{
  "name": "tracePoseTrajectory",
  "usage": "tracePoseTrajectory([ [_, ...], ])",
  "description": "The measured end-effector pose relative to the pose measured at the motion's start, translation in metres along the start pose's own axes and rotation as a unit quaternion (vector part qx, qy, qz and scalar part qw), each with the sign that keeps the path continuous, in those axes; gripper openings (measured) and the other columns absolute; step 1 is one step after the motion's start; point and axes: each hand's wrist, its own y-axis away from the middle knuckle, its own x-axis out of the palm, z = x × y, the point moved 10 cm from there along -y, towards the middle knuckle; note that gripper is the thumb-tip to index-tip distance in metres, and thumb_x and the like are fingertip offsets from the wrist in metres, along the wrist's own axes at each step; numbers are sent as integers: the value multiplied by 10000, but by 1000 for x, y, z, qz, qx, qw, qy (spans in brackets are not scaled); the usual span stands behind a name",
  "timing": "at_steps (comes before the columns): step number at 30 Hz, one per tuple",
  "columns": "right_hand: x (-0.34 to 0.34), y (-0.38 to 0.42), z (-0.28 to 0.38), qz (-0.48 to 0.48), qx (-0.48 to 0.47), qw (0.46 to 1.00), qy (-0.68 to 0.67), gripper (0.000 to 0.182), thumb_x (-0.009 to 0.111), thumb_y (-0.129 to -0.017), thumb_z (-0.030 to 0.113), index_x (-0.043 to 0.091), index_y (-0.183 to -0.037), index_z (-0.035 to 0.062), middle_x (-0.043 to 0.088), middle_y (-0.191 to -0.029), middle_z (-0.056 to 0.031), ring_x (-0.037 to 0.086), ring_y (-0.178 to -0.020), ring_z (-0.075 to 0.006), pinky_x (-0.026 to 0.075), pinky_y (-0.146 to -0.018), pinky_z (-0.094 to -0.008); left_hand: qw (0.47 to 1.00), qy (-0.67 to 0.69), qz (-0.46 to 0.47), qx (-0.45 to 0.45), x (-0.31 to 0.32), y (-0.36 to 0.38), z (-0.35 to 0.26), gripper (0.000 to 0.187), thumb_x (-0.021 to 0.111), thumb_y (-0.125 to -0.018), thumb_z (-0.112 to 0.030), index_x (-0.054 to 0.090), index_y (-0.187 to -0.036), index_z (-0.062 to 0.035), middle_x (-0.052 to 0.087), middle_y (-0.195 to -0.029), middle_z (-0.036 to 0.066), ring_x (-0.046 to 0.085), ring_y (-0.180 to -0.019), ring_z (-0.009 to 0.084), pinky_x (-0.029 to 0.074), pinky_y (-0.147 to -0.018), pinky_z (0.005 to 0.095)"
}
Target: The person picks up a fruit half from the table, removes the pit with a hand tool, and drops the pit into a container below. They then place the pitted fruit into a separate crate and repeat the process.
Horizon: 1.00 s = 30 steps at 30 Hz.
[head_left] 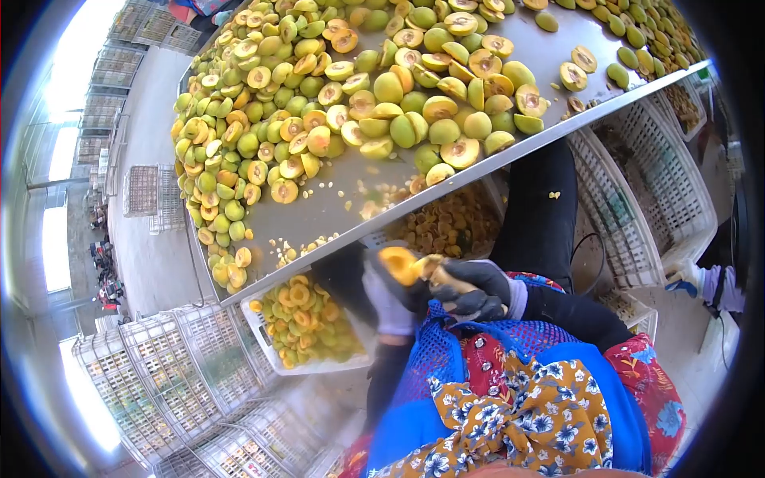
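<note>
My left hand [382, 279], in a dark glove with a pale cuff, is smeared by motion and holds an orange-fleshed fruit half [401, 264]. My right hand [476, 291], also gloved, is closed around a thin tan tool [446, 276] whose tip meets the fruit half. Both hands are close together, above my lap and just below the metal table's edge [374, 228]. Heaped on the table are green-yellow fruit halves [390, 88], cut faces showing on many, with loose pale seeds [287, 248] near the edge.
Below the table edge, a white crate [362, 360] holds fruit halves, left of my hands. Small brown-yellow pieces [446, 219] fill a container under the table. Empty white crates [613, 207] stand at right, stacked crates [171, 366] at left. Another person's gloved arm [717, 288] shows at far right.
</note>
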Motion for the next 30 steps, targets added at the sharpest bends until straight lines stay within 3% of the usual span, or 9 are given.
tracePoseTrajectory([
  [2, 23, 8, 12, 70, -36, 997, 1, 385, 474, -1026, 409, 526, -985, 29, 427, -575, -15, 381, -377, -63, 323, -301, -168, 940, 129, -121, -293, -46, 9, 88, 394, 477, -1016, -338, 595, -1086, 32, 657, -978, 182, 653, -844, 335, 529, -751, 371],
  [4, 2, 5, 23, -20, -61, 993, 100, 402, 487, -1020, 419, 534, -1052, 22, 436, -566, -2, 409, -392, -65, 330, -313, -193, 945, -286, -154, -31, -117, 10, 94, 442, 508, -995, -356, 543, -1243, 7, 638, -1115, 203, 637, -985, 307, 512, -814, 390],
  [6, -27, 13, 42, -198, -102, 951, 214, 418, 489, -1019, 417, 535, -1106, 11, 445, -567, 1, 416, -393, -67, 337, -319, -205, 857, -487, -52, -162, -146, 1, 81, 487, 495, -996, -373, 506, -1301, 7, 607, -1157, 257, 605, -1055, 406, 487, -885, 444],
  [9, -38, 13, 52, -184, -99, 962, 175, 345, 482, -1030, 371, 515, -1243, 102, 507, -591, -8, 450, -399, -71, 359, -337, -202, 845, -495, -76, -188, -151, -29, 51, 476, 467, -997, -354, 530, -1294, 13, 549, -1273, 264, 559, -1088, 469, 459, -934, 493],
  [12, -38, 15, 56, -168, -88, 966, 176, 295, 503, -1026, 351, 509, -1256, 166, 543, -626, -17, 466, -405, -69, 368, -348, -190, 918, -395, 33, -19, -65, -99, 4, 468, 658, -844, -97, 520, -1285, -23, 590, -1213, 254, 617, -1054, 427, 500, -901, 455],
  [13, -38, 17, 59, -197, -92, 956, 198, 295, 513, -1022, 348, 514, -1243, 152, 547, -633, -17, 465, -403, -68, 368, -350, -187, 836, -514, 56, 182, -17, -112, -16, 445, 675, -819, -75, 551, -1242, -17, 614, -1168, 260, 632, -1027, 418, 515, -861, 453],
  [16, -45, 24, 63, -252, -117, 914, 295, 295, 543, -1009, 337, 528, -1200, 113, 560, -655, -20, 469, -403, -68, 369, -355, -177, 887, -397, 205, 112, 79, -180, 0, 425, 546, -945, -310, 523, -1202, 28, 584, -1186, 291, 631, -955, 427, 494, -879, 472],
  [20, -41, 38, 70, -290, -158, 893, 305, 293, 561, -1000, 324, 542, -1144, 69, 559, -658, -15, 480, -405, -73, 371, -360, -173, 975, 16, 168, -142, 99, -200, 58, 391, 643, -889, -119, 508, -1236, -2, 652, -1021, 131, 676, -860, 238, 575, -624, 348],
  [30, -16, 23, 56, -60, -83, 990, 100, 444, 459, -1022, 400, 555, -1123, -22, 531, -613, -67, 462, -363, -121, 381, -334, -228, 854, 426, 220, -204, 52, -52, 8, 493, 672, -821, 17, 465, -1267, -15, 619, -1145, 153, 660, -1003, 255, 554, -927, 351],
])
